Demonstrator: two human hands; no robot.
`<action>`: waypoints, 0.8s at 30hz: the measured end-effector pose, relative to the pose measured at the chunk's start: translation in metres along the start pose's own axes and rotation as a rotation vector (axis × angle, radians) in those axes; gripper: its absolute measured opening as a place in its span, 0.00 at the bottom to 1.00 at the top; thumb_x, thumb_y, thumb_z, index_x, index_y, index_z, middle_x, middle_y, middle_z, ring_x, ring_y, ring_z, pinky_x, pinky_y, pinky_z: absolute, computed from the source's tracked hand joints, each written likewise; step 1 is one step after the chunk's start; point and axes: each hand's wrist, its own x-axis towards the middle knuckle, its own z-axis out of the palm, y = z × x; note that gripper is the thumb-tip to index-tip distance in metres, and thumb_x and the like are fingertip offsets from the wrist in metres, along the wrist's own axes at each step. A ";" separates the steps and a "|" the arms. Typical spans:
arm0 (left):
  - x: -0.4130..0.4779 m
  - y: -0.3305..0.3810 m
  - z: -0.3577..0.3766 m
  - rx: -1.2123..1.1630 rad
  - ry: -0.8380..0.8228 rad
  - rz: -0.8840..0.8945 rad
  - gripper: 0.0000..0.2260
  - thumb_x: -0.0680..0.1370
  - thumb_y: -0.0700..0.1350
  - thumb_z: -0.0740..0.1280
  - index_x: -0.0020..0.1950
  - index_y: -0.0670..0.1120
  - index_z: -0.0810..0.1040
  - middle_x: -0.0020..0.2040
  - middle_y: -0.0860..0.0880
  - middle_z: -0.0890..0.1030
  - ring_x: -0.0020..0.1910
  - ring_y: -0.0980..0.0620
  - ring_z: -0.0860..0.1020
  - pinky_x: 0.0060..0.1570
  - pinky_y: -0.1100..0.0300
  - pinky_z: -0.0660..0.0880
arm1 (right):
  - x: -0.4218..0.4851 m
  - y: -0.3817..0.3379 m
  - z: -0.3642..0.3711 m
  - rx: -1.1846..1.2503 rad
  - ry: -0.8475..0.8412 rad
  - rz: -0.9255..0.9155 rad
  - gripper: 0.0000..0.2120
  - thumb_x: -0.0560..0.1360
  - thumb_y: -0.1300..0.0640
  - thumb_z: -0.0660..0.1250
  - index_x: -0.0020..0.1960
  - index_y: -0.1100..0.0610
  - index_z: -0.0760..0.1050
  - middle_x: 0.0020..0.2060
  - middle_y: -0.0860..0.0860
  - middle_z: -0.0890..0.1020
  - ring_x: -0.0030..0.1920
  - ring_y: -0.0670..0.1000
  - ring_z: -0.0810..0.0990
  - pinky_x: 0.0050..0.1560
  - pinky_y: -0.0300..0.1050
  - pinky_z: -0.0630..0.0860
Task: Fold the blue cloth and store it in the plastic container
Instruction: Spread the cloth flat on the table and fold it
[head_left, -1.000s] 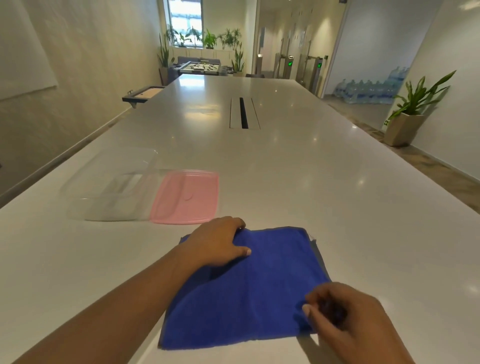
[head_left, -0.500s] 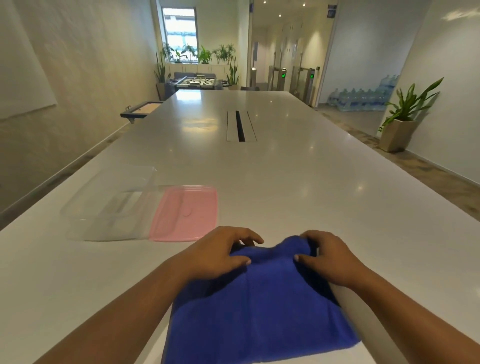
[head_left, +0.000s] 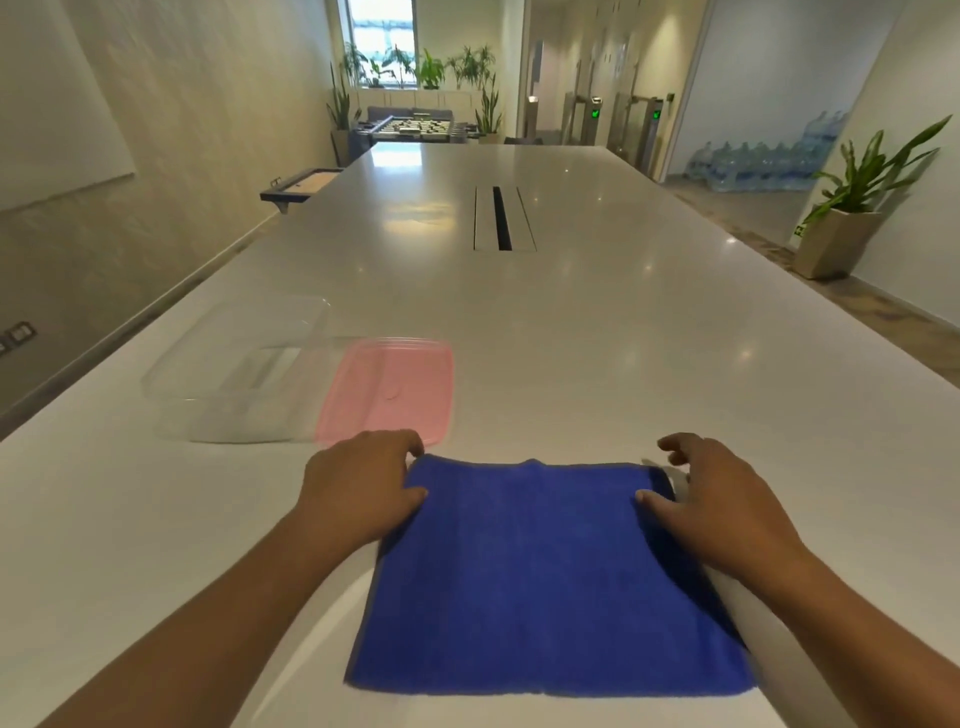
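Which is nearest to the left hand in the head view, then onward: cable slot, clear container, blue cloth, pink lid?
1. blue cloth: the left hand holds its far left corner.
2. pink lid: just beyond the fingers.
3. clear container: beyond and to the left, past the lid.
4. cable slot: far ahead, to the right.

Your blue cloth (head_left: 545, 571) lies flat right before you, the clear plastic container (head_left: 228, 379) standing open beyond its left corner.
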 end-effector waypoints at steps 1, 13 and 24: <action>-0.002 0.004 0.002 0.020 0.077 0.029 0.21 0.69 0.58 0.68 0.61 0.59 0.74 0.50 0.58 0.80 0.43 0.54 0.79 0.39 0.58 0.77 | -0.008 -0.003 0.000 -0.013 0.051 -0.063 0.28 0.69 0.42 0.72 0.66 0.49 0.72 0.60 0.47 0.79 0.56 0.50 0.78 0.51 0.43 0.74; -0.002 0.003 0.023 -0.218 0.131 -0.188 0.19 0.72 0.52 0.68 0.62 0.50 0.74 0.46 0.53 0.82 0.42 0.51 0.79 0.39 0.56 0.75 | -0.070 -0.034 0.018 -0.018 -0.140 -0.179 0.35 0.71 0.32 0.62 0.75 0.44 0.62 0.75 0.40 0.63 0.73 0.44 0.65 0.72 0.43 0.63; -0.006 -0.008 0.020 -0.384 0.255 -0.174 0.03 0.72 0.51 0.69 0.44 0.59 0.77 0.34 0.64 0.77 0.34 0.62 0.76 0.33 0.65 0.71 | -0.078 -0.037 0.026 -0.004 -0.169 -0.221 0.36 0.71 0.28 0.57 0.75 0.42 0.59 0.77 0.39 0.59 0.76 0.44 0.58 0.73 0.44 0.57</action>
